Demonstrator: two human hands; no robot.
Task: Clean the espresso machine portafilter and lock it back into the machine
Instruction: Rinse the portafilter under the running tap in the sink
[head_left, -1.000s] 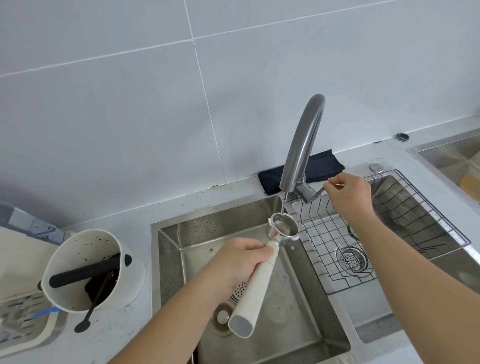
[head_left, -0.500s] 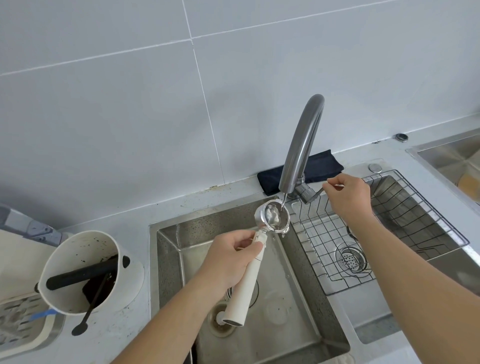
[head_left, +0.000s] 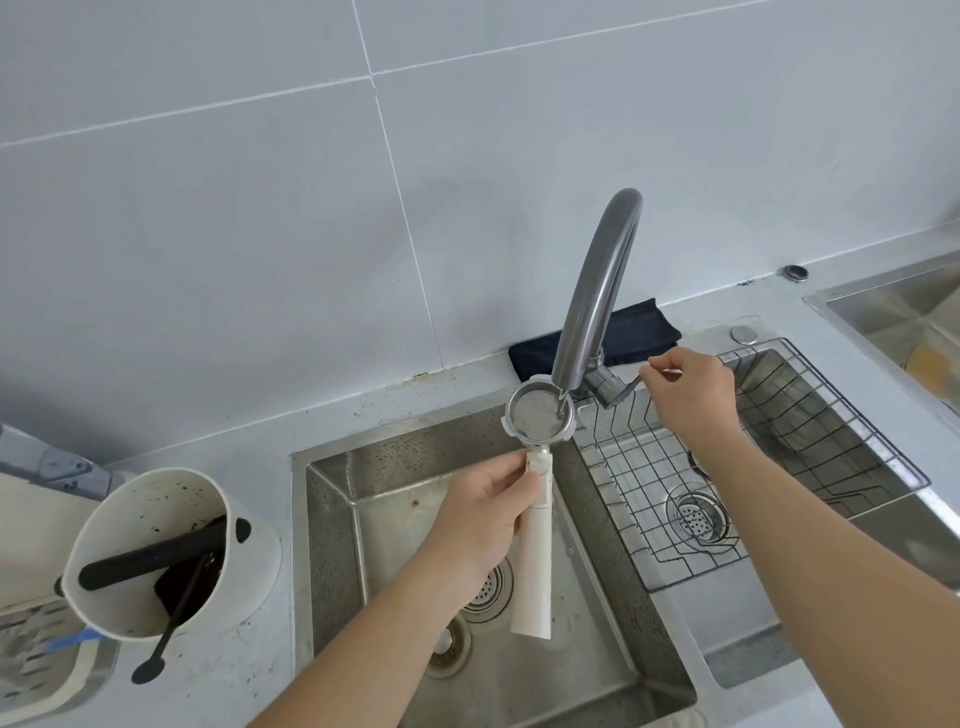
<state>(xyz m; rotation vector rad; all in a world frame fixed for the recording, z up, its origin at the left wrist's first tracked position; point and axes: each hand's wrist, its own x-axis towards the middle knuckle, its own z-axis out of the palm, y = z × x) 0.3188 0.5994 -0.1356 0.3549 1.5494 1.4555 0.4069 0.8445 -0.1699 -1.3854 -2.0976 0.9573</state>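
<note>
My left hand (head_left: 483, 512) grips the white handle of the portafilter (head_left: 535, 561) over the left sink basin (head_left: 332, 519). Its round metal basket (head_left: 540, 415) faces up under the spout of the grey curved faucet (head_left: 597, 291), and a thin stream of water runs into it. My right hand (head_left: 691, 395) pinches the faucet lever (head_left: 631, 384) beside the faucet base.
A white knock box (head_left: 130, 519) with a black bar and a black spoon stands on the counter at left, next to a drip tray grille (head_left: 31, 654). A wire rack (head_left: 779, 467) sits in the right basin over a drain strainer (head_left: 698, 514). A dark cloth (head_left: 639, 327) lies behind the faucet.
The portafilter has risen and turned so its basket faces up beneath the spout, its handle now more upright. Water now runs into the basket. My right hand has stayed on the lever.
</note>
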